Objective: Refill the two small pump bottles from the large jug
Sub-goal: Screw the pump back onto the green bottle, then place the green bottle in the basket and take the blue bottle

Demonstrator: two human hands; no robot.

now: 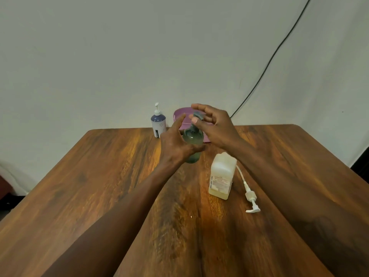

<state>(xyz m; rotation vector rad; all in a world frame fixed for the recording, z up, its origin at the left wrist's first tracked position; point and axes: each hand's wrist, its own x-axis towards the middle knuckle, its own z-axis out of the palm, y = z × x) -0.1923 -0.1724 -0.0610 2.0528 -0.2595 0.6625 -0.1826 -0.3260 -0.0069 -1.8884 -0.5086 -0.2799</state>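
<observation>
A small green translucent pump bottle (193,139) stands at the middle of the wooden table (99,186). My left hand (175,142) wraps its body from the left. Above it, my right hand (213,124) pinches the grey pump head (198,115) with fingertips. A second small pump bottle (158,124), blue and white with a white pump, stands upright at the far edge. The large white jug (221,176), holding some yellowish liquid at its bottom, stands under my right forearm with its top partly hidden. Its white pump with tube (249,191) lies on the table to its right.
A purple basin (180,114) sits at the far table edge behind my hands, mostly hidden. A black cable (269,60) runs down the wall at the back right. The wall stands close behind the table.
</observation>
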